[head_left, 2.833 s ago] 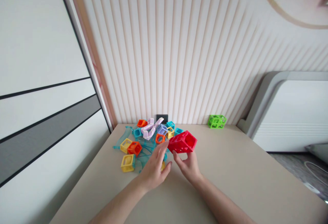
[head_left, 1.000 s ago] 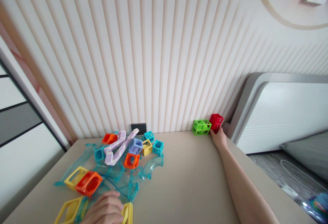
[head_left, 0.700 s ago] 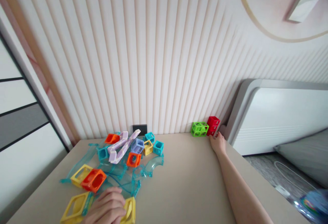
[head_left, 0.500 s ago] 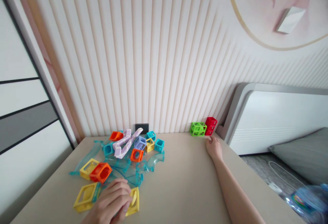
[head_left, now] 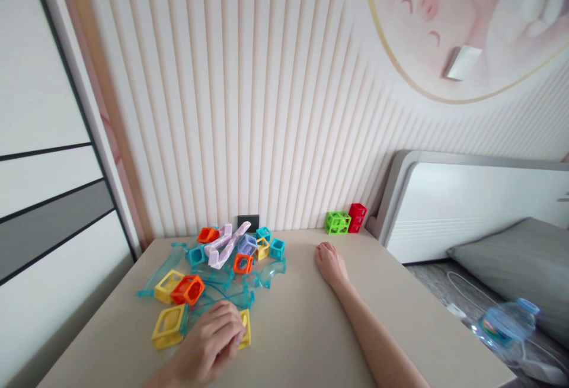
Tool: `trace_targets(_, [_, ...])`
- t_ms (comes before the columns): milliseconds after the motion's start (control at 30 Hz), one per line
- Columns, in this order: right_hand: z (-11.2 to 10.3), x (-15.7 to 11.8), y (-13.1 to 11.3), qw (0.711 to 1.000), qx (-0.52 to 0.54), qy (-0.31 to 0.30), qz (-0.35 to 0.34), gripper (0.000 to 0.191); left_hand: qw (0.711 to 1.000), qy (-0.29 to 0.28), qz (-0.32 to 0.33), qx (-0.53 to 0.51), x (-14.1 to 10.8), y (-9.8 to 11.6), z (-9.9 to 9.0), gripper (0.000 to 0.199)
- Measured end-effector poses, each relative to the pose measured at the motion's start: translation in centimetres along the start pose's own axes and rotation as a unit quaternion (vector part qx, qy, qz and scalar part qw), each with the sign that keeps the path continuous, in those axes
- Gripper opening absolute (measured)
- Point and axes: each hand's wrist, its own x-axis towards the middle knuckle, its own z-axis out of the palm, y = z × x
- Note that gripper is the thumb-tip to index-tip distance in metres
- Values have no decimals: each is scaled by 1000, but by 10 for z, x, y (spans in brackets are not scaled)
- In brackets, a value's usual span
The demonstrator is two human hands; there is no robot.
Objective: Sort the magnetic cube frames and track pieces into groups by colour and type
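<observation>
My left hand (head_left: pixel 219 333) is at the front of the table, its fingers curled round the near side of a yellow block (head_left: pixel 247 332) with open sides; the fingertips are partly hidden. Left of it is another yellow block (head_left: pixel 168 327) with a clear teal piece joined to its side. Just beyond lie an orange block (head_left: pixel 188 289) and a yellow block (head_left: pixel 164 288). My right hand (head_left: pixel 331 262) rests palm down on the bare tabletop, holding nothing. Behind it, by the wall, stand green blocks (head_left: pixel 338 223) joined together beside a red stack (head_left: pixel 357 218).
Clear teal track pieces (head_left: pixel 162 269), lilac zigzag pieces (head_left: pixel 226 247), a purple block (head_left: pixel 247 244) and several teal, orange and yellow blocks are piled at the table's back left. A black box (head_left: pixel 248 223) stands against the ribbed wall. Right of the table are a bed and a plastic bottle (head_left: pixel 511 321).
My right hand has drawn back and left from the red and green blocks at the wall. My left hand stays at the yellow block. The view has shifted a little.
</observation>
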Motion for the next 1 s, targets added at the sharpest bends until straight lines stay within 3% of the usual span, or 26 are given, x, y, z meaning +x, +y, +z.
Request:
trace_targets(233, [5, 36, 10, 990, -20, 27, 136, 60, 1000, 18, 17, 5, 7, 4, -5, 23])
trace_targets(433, [18, 60, 18, 981, -10, 29, 194, 80, 1000, 3, 20, 7, 5, 2, -5, 23])
trace_targets(633, [20, 62, 24, 981, -5, 34, 193, 87, 1000, 10, 24, 7, 10, 3, -8, 23])
trace_targets(1000, [17, 53, 19, 988, -20, 49, 146, 81, 1000, -5, 18, 10, 4, 2, -6, 23])
